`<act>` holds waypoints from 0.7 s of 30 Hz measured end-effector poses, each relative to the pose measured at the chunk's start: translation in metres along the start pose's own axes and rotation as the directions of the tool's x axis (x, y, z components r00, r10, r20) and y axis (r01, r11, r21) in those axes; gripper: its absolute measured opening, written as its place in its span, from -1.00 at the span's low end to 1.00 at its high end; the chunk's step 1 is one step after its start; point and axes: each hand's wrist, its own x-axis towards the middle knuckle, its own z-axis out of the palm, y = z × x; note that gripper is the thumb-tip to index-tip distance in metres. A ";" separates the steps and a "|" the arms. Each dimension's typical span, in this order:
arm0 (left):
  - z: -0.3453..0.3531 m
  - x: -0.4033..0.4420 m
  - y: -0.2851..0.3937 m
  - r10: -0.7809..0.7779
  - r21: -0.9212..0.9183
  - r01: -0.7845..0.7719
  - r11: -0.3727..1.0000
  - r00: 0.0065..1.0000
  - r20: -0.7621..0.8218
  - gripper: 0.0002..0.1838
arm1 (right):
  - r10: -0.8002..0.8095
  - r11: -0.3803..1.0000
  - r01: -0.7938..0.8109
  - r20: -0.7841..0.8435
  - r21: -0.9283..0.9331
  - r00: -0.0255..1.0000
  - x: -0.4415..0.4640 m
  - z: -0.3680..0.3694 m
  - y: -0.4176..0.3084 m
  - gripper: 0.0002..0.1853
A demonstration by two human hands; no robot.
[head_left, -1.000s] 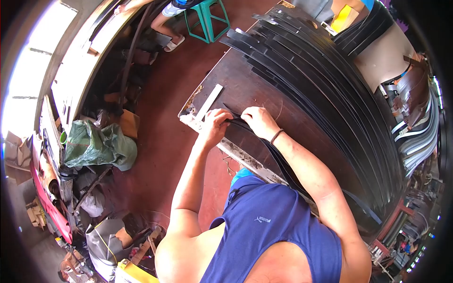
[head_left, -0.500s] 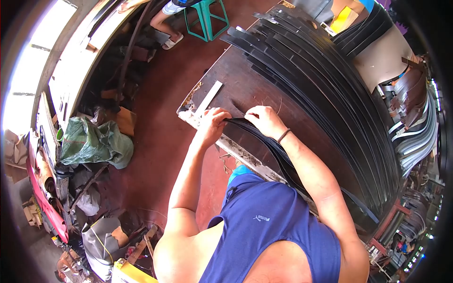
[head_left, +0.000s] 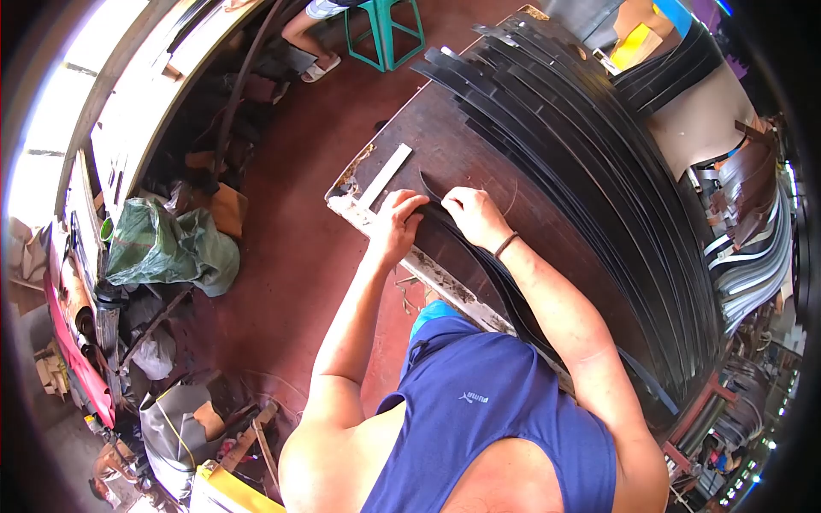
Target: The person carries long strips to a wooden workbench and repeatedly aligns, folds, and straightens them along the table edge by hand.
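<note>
At the near edge of the dark table (head_left: pixel 410 128), a small bundle of long black strips (head_left: pixel 472 250) curves from my hands back toward my body. My left hand (head_left: pixel 398 224) is closed around the far end of this bundle, fingers curled over it. My right hand (head_left: pixel 475 219), with a dark band at the wrist, pinches a black strip just beside it. One thin strip tip (head_left: pixel 428 183) pokes up beyond the fingers. A short pale bar (head_left: pixel 386 177) lies on the table ahead of my left hand. Fingertips partly hide where the strips are gripped.
A broad fan of black strips (head_left: pixel 590 162) covers the table's right side. Beyond it, more strips hang by a beige surface (head_left: pixel 697 128). A green stool (head_left: pixel 385 34) and a seated person's leg (head_left: pixel 306 41) are at the back. A green sack (head_left: pixel 175 248) stands left.
My hands have shifted slightly along the bundle, and a thin strip tip now stands up beyond them. The whole view has tilted a little.
</note>
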 end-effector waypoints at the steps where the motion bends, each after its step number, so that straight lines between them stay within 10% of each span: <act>1: -0.004 0.001 -0.001 0.004 0.000 -0.004 1.000 0.999 0.045 -0.70 | -0.011 1.000 0.011 0.000 -0.004 1.000 0.001 0.000 0.002 -0.76; 21: -0.035 0.014 0.006 0.026 0.085 -0.057 0.995 0.943 0.331 -0.72 | 0.049 0.992 -0.030 0.158 -0.118 0.986 0.001 -0.014 -0.002 -0.76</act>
